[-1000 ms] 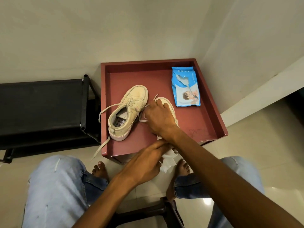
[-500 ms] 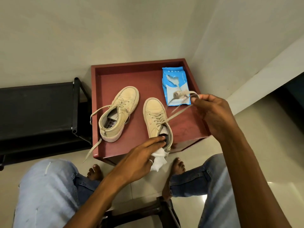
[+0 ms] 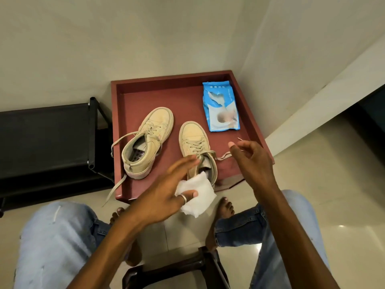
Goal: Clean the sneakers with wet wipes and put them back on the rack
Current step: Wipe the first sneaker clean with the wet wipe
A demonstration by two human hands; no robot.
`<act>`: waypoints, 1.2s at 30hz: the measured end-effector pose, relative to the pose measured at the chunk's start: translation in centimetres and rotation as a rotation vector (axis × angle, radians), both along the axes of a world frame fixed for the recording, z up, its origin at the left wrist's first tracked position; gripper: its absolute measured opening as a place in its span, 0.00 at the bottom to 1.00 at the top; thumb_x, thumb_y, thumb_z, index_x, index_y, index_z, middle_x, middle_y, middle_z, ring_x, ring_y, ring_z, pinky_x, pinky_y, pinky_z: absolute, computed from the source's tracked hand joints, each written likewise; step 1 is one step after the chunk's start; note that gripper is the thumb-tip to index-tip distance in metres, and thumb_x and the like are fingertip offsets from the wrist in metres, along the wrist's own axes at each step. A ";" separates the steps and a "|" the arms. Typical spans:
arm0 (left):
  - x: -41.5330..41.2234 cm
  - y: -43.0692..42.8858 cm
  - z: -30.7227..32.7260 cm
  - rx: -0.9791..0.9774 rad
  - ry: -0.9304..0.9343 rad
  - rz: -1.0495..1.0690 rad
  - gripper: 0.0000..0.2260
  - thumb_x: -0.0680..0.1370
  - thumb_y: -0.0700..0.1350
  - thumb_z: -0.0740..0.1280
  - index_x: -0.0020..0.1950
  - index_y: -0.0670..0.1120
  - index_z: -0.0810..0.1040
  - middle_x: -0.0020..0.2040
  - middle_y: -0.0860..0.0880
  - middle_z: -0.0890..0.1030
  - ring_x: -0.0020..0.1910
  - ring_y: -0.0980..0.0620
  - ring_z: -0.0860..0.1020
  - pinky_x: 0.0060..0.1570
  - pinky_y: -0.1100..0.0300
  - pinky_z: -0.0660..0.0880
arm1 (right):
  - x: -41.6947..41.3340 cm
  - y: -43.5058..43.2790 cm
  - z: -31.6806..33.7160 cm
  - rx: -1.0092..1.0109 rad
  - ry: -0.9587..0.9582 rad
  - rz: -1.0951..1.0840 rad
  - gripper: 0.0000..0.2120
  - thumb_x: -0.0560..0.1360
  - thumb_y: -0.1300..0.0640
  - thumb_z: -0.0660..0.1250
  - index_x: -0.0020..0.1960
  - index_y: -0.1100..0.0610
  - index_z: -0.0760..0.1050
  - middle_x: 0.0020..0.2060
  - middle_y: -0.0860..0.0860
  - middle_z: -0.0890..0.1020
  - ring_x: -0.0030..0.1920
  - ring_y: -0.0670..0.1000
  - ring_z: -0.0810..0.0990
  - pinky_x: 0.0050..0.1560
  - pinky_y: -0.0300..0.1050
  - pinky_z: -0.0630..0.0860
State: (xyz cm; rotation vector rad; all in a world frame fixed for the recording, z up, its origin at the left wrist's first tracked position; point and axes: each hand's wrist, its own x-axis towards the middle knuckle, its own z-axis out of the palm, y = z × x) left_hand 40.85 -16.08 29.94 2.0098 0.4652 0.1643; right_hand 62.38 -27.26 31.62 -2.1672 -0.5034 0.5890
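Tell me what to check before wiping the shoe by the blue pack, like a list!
1. Wipe in hand: ok. The left hand grips the wet wipe.
2. Shoe steady: ok. The sneaker stands upright on the red tray.
3. Lace out of the way: not ok. Its lace trails loose across the tray.
4. Other hand free to steady it: cannot tell. The right hand hovers by the lace; any pinch is unclear.
5. Spare wipes close: ok. The blue pack lies on the tray.
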 end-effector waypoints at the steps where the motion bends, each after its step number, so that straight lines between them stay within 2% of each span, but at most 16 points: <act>1: -0.1 0.2 1.0 -0.071 -0.006 0.037 0.32 0.78 0.45 0.72 0.76 0.65 0.62 0.75 0.62 0.65 0.67 0.57 0.73 0.62 0.59 0.74 | -1.3 -0.3 1.4 0.110 0.100 0.065 0.21 0.73 0.38 0.70 0.59 0.51 0.79 0.53 0.43 0.83 0.54 0.46 0.82 0.53 0.43 0.80; 4: -0.3 0.4 3.8 -0.379 -0.008 0.094 0.30 0.77 0.41 0.73 0.72 0.63 0.65 0.56 0.50 0.82 0.49 0.50 0.84 0.41 0.61 0.80 | -3.8 -1.0 3.5 0.248 0.541 0.335 0.27 0.65 0.35 0.72 0.59 0.49 0.80 0.54 0.47 0.85 0.57 0.49 0.83 0.56 0.48 0.81; 6: -0.5 0.4 5.1 -0.507 -0.045 0.102 0.30 0.76 0.36 0.72 0.71 0.59 0.67 0.49 0.44 0.83 0.45 0.46 0.85 0.36 0.61 0.80 | -4.2 -0.9 3.4 0.264 0.771 0.390 0.37 0.59 0.35 0.79 0.62 0.51 0.78 0.54 0.48 0.85 0.55 0.50 0.84 0.52 0.47 0.82; 8: -0.3 0.3 5.8 -0.563 -0.091 0.116 0.30 0.76 0.34 0.72 0.71 0.56 0.67 0.53 0.45 0.83 0.49 0.44 0.85 0.39 0.56 0.83 | -4.7 -0.7 3.1 0.291 0.986 0.420 0.44 0.55 0.38 0.83 0.66 0.54 0.74 0.53 0.50 0.85 0.52 0.51 0.84 0.48 0.44 0.81; 10: 0.1 0.6 5.8 -0.547 -0.117 0.138 0.30 0.75 0.34 0.72 0.71 0.55 0.67 0.58 0.55 0.81 0.53 0.47 0.84 0.45 0.50 0.84 | -4.9 -0.8 2.7 0.298 1.136 0.439 0.46 0.57 0.44 0.85 0.69 0.57 0.71 0.55 0.53 0.84 0.56 0.54 0.83 0.52 0.49 0.82; 12: 0.5 0.9 5.5 -0.431 -0.129 0.172 0.30 0.75 0.37 0.74 0.70 0.56 0.67 0.64 0.63 0.76 0.55 0.50 0.84 0.49 0.47 0.84 | -5.2 -1.0 2.5 0.346 1.234 0.432 0.41 0.62 0.52 0.84 0.70 0.57 0.71 0.61 0.57 0.82 0.62 0.60 0.81 0.57 0.58 0.81; 14: 1.0 1.1 4.7 -0.251 -0.123 0.196 0.30 0.74 0.41 0.76 0.70 0.58 0.67 0.68 0.63 0.72 0.56 0.55 0.82 0.52 0.53 0.83 | -5.3 -0.8 2.5 0.403 1.260 0.338 0.30 0.68 0.61 0.77 0.68 0.58 0.72 0.61 0.59 0.82 0.62 0.63 0.80 0.58 0.63 0.79; 16: 1.5 1.2 3.9 -0.014 -0.115 0.210 0.30 0.75 0.47 0.75 0.73 0.58 0.65 0.70 0.60 0.68 0.58 0.59 0.78 0.56 0.63 0.79 | -5.1 -0.6 2.4 0.429 1.228 0.182 0.22 0.72 0.65 0.69 0.65 0.58 0.73 0.58 0.59 0.84 0.59 0.63 0.82 0.56 0.63 0.79; 18: 1.7 1.7 3.2 0.158 -0.141 0.218 0.28 0.77 0.49 0.73 0.74 0.53 0.67 0.73 0.56 0.64 0.63 0.59 0.74 0.59 0.67 0.74 | -4.5 -0.7 2.1 0.482 1.197 0.071 0.20 0.74 0.65 0.66 0.66 0.60 0.73 0.58 0.59 0.84 0.58 0.63 0.83 0.57 0.63 0.77; 20: 1.5 2.8 2.3 0.423 -0.126 0.169 0.24 0.78 0.43 0.71 0.74 0.48 0.70 0.75 0.51 0.66 0.70 0.52 0.71 0.65 0.59 0.72 | -3.5 -1.2 1.9 0.542 1.135 -0.026 0.19 0.76 0.65 0.65 0.67 0.61 0.72 0.60 0.60 0.83 0.59 0.62 0.82 0.58 0.62 0.78; 23: 1.5 5.5 0.2 0.727 0.086 -0.005 0.33 0.71 0.33 0.72 0.75 0.46 0.68 0.76 0.48 0.68 0.74 0.46 0.67 0.69 0.48 0.71 | -1.8 -1.9 1.6 0.659 1.063 -0.141 0.17 0.77 0.65 0.64 0.65 0.59 0.74 0.60 0.58 0.83 0.61 0.61 0.82 0.57 0.58 0.79; 28: 6.4 10.2 -1.3 0.920 0.290 -0.217 0.41 0.72 0.32 0.69 0.81 0.47 0.54 0.82 0.47 0.56 0.81 0.46 0.52 0.77 0.48 0.60 | -1.6 -1.7 0.0 0.649 0.866 -0.218 0.14 0.78 0.66 0.65 0.62 0.58 0.76 0.59 0.57 0.84 0.59 0.58 0.83 0.55 0.54 0.82; 30: 9.0 11.2 -1.5 0.951 0.344 -0.322 0.41 0.74 0.32 0.66 0.82 0.48 0.50 0.83 0.49 0.49 0.82 0.47 0.46 0.78 0.50 0.55 | -2.4 -1.4 -0.5 0.514 0.662 -0.179 0.10 0.79 0.64 0.66 0.57 0.53 0.79 0.54 0.53 0.86 0.57 0.56 0.84 0.57 0.53 0.81; 33: 11.8 12.1 -2.6 1.055 0.416 -0.446 0.42 0.77 0.32 0.64 0.82 0.54 0.45 0.83 0.52 0.43 0.82 0.47 0.42 0.79 0.48 0.54 | -4.1 -1.3 -0.7 0.319 0.073 0.044 0.13 0.80 0.62 0.66 0.51 0.43 0.80 0.45 0.39 0.85 0.50 0.44 0.84 0.49 0.34 0.78; 34: 12.4 12.4 -2.9 1.087 0.448 -0.480 0.41 0.78 0.33 0.64 0.82 0.56 0.44 0.83 0.53 0.42 0.81 0.47 0.41 0.78 0.48 0.53 | -4.6 -1.4 -0.9 0.316 -0.101 0.153 0.15 0.80 0.64 0.66 0.54 0.44 0.80 0.47 0.36 0.83 0.50 0.40 0.83 0.48 0.30 0.76; 36: 13.2 12.7 -3.3 1.115 0.506 -0.539 0.41 0.80 0.34 0.64 0.81 0.58 0.43 0.83 0.53 0.40 0.81 0.47 0.40 0.78 0.47 0.53 | -5.4 -1.6 -2.2 0.310 -0.336 0.295 0.18 0.77 0.68 0.67 0.64 0.54 0.80 0.55 0.41 0.83 0.54 0.39 0.81 0.56 0.27 0.73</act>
